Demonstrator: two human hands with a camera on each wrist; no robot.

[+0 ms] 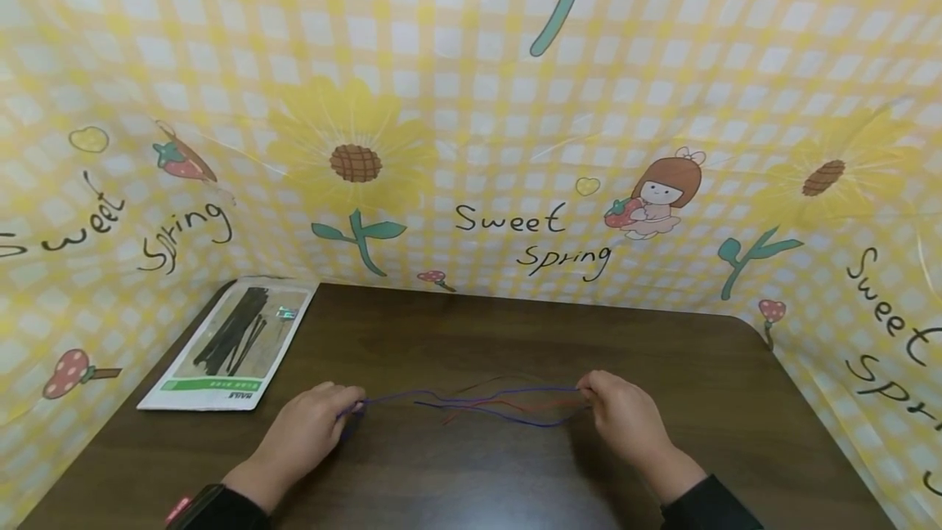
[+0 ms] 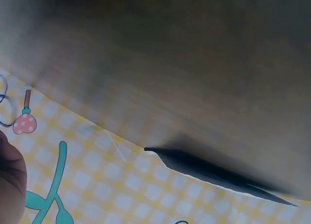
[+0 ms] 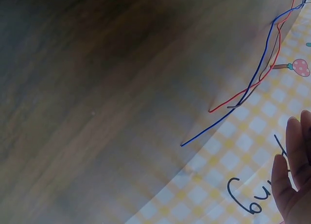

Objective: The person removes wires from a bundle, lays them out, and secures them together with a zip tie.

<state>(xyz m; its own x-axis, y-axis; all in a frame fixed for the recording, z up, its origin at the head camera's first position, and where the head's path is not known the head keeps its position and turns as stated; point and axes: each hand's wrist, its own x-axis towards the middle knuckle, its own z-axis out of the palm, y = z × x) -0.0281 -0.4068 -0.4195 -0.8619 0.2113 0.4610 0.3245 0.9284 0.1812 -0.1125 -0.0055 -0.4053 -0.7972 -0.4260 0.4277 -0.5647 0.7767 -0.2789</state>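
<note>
Several thin wires stretch between my two hands above the dark table in the head view. My left hand pinches the end of a blue wire at its fingertips. On the other side my right hand pinches the wires between thumb and forefinger. A red wire and a dark wire run alongside the blue ones, their loose ends free in the right wrist view. A small loop of wire shows at the left wrist view's edge. The pinching fingertips are hidden in both wrist views.
A white package with a green stripe lies at the table's left back. The brown table is walled by yellow checked cloth printed with flowers and lettering, close behind it and at both sides.
</note>
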